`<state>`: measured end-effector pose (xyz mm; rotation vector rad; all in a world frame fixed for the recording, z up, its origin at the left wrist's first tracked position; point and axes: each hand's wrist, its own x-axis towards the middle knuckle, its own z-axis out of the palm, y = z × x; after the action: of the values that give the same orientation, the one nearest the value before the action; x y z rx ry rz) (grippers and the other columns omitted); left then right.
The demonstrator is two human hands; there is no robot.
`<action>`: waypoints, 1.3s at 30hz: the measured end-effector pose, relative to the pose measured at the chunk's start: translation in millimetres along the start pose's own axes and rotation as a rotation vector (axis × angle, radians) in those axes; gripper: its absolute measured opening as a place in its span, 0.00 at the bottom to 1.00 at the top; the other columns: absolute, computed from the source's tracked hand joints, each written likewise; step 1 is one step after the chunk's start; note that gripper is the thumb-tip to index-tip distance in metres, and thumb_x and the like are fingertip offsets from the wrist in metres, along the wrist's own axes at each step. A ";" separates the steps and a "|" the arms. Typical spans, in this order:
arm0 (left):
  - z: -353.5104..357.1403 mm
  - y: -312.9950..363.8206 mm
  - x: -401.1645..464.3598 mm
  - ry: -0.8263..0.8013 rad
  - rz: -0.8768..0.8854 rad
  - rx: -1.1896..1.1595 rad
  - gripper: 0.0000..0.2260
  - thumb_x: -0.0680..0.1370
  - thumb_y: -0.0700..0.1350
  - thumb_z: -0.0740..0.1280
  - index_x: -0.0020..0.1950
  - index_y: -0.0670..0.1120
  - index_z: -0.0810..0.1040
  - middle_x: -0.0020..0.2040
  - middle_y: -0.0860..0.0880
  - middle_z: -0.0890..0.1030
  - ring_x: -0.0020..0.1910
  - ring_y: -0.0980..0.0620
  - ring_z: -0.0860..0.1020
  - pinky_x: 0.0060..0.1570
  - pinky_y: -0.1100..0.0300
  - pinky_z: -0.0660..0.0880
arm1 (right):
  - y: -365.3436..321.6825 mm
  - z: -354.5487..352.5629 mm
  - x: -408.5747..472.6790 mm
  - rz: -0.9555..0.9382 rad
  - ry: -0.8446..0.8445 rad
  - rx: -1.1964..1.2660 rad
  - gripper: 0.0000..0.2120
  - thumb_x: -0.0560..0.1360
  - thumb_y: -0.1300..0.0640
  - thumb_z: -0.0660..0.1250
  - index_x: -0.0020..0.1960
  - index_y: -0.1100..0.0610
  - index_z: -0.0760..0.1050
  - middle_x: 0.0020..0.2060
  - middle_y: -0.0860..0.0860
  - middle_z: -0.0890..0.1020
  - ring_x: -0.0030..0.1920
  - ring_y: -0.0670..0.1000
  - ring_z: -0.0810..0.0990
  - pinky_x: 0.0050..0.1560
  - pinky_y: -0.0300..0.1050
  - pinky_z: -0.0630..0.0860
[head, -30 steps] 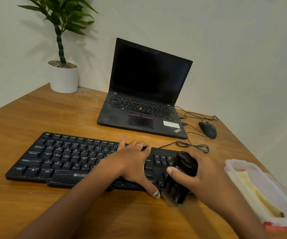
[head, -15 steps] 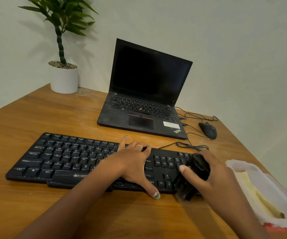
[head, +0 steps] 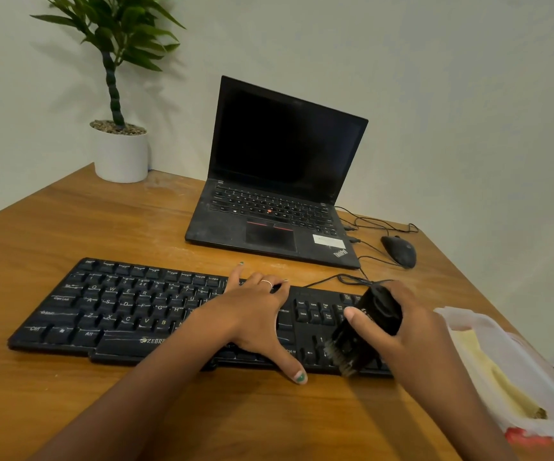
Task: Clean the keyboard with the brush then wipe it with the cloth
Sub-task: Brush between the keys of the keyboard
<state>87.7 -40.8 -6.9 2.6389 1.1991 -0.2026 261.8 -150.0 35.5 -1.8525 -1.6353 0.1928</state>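
At the far left corner of the wooden desk [head: 69, 227] stands a potted plant [head: 120, 151] in a white pot. The black keyboard [head: 119, 311] lies along the near edge, its left half uncovered. The left hand [head: 252, 317] lies flat and spread on its middle keys, gripping nothing, thumb reaching past the near rim. Behind, toward the far edge, sits an open laptop [head: 279, 194] with a dark screen. The right hand [head: 412, 331] is clenched round a black brush [head: 365, 331], bristles down on the keyboard's right end by the arrow keys, farther right than a second ago. A mouse [head: 399, 251] and loose cables lie near the far right corner; a clear plastic container [head: 488, 334] holding a yellow cloth [head: 495, 374] sits at the right edge.
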 end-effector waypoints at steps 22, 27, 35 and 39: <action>-0.5 0.0 0.3 0.002 0.004 -0.014 0.57 0.64 0.74 0.66 0.79 0.47 0.39 0.80 0.47 0.43 0.78 0.47 0.39 0.70 0.40 0.28 | -9.8 16.8 24.3 -0.128 0.028 -0.136 0.13 0.71 0.43 0.67 0.49 0.49 0.69 0.36 0.43 0.76 0.37 0.41 0.75 0.31 0.33 0.69; -0.6 -0.5 -0.5 0.002 0.005 -0.012 0.58 0.64 0.74 0.66 0.79 0.47 0.39 0.80 0.47 0.43 0.78 0.47 0.39 0.69 0.40 0.28 | -5.2 14.0 22.6 -0.120 -0.010 -0.082 0.13 0.70 0.43 0.68 0.49 0.47 0.70 0.37 0.44 0.77 0.38 0.42 0.77 0.36 0.39 0.76; 0.1 -1.6 0.4 0.000 0.009 -0.015 0.57 0.64 0.74 0.66 0.79 0.47 0.40 0.80 0.47 0.44 0.77 0.47 0.39 0.70 0.39 0.29 | 3.8 -7.4 -12.6 -0.211 -0.143 0.308 0.17 0.63 0.38 0.71 0.47 0.43 0.74 0.44 0.42 0.80 0.44 0.42 0.79 0.37 0.33 0.77; 0.5 -1.0 1.5 -0.004 0.002 -0.003 0.58 0.64 0.74 0.66 0.79 0.47 0.39 0.80 0.46 0.44 0.78 0.46 0.39 0.71 0.39 0.30 | 13.8 -6.4 -20.6 -0.265 -0.240 0.059 0.22 0.61 0.28 0.62 0.51 0.34 0.68 0.47 0.35 0.77 0.44 0.40 0.78 0.38 0.38 0.77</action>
<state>87.9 -39.2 -7.9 2.6356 1.1952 -0.2059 272.2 -171.7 26.7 -1.5971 -1.9976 0.3545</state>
